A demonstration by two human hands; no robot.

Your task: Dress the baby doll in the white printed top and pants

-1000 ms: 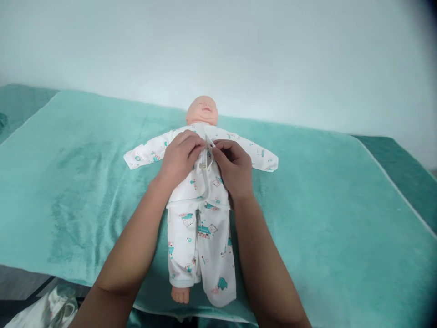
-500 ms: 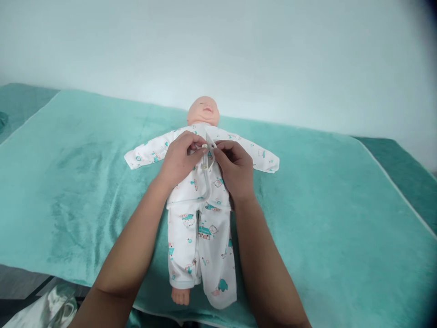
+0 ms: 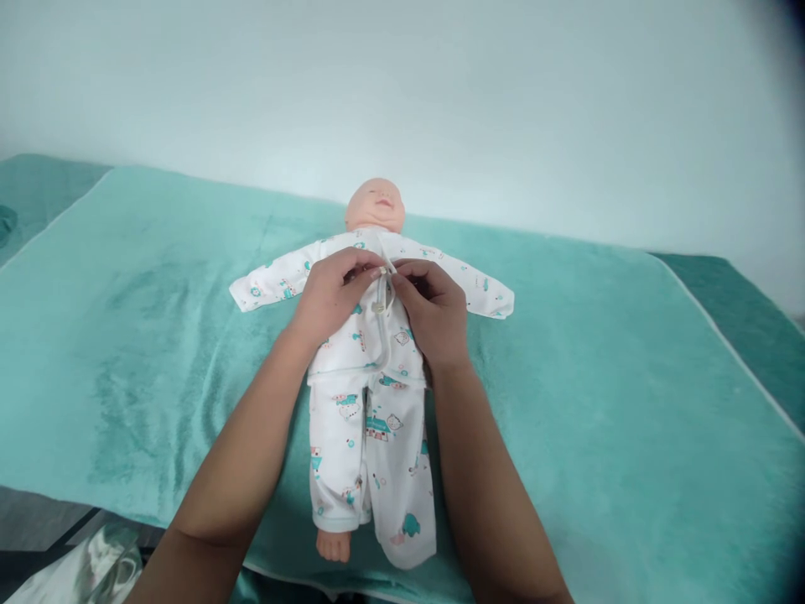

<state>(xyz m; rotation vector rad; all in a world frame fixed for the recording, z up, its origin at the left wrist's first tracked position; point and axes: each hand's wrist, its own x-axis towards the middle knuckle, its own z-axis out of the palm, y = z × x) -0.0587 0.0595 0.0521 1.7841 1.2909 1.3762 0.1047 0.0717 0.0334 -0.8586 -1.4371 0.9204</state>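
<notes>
A baby doll [image 3: 376, 204] lies on its back, dressed in a white printed jacket [image 3: 340, 340] and matching trousers [image 3: 336, 445]. Over its chest, my left hand [image 3: 333, 289] pinches one front edge of the jacket by a small pale fastener. My right hand [image 3: 435, 306] is closed on the opposite front edge, and the two sets of fingertips nearly meet. Below them a round fastener [image 3: 378, 308] shows on the front edge. One doll foot [image 3: 333, 545] sticks out of a trouser leg; the other is covered. The exact grip of my fingertips is partly hidden.
A teal towel [image 3: 597, 403] covers the table under the doll. Darker teal cloth [image 3: 735, 306] shows at the right. A pale wall [image 3: 402, 92] stands behind. At the lower left, white fabric [image 3: 88, 566] lies below the table's edge.
My left fingers have moved slightly right with their jacket edge, toward my right hand. The gap between the two edges has narrowed; the doll stays put.
</notes>
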